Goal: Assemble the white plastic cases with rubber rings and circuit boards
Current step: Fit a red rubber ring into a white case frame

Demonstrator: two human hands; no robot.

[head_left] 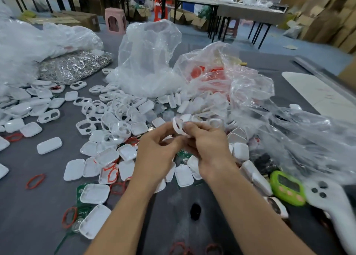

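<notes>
Two bare arms reach in from the bottom edge, over a grey cloth table [28,216]. Head view: the left hand [156,150] and the right hand [210,149] meet in the middle, just above the table. Both have their fingers curled in. Together they pinch one white case frame [178,126], a thin, smooth plastic piece with a round hole in it. The right thumb and fingertips grip its right side, and the left fingertips hold its left and lower edge.

Under and behind the hands lies a big pile of white cases [115,120], too many to count. Some are flat shells with round corners, and some are frames with two holes. Several red rubber rings lie loose on the cloth; one red rubber ring [35,181] sits by itself on the left. A green circuit board [80,189] peeks out from under a white shell near the left arm.

Three crinkly clear plastic bags stand behind the pile: a left bag [38,41], a middle bag [148,58] and a right bag [240,85] with orange-red parts inside. One more bag of shiny metal bits [75,66] lies flat. On the right sit one green timer [288,187] and one white controller [331,202].
</notes>
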